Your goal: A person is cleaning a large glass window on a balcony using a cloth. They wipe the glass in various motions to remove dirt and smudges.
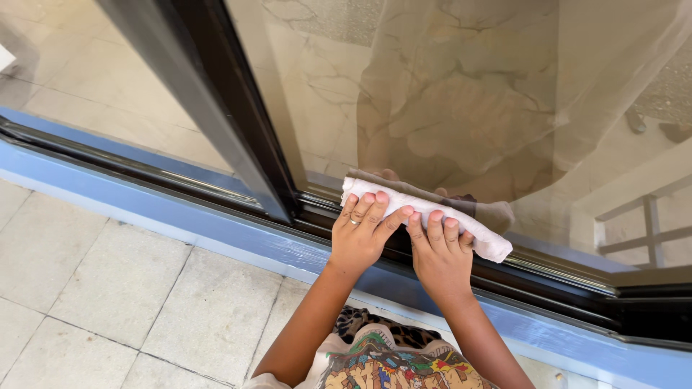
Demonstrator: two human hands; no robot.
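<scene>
I am pressing a soft, light white cloth [425,215] against the glass door's [461,94] bottom edge, left hand [358,234] and right hand [440,252] flattened, fingers spread on it.

Your head camera looks steeply down, close over your hands. It faces the glass door's bottom frame [548,277].

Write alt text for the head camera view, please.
Two bare hands, the left hand and right hand, press a folded white cloth against the bottom of a glass pane above a dark window frame and blue sill.
</scene>
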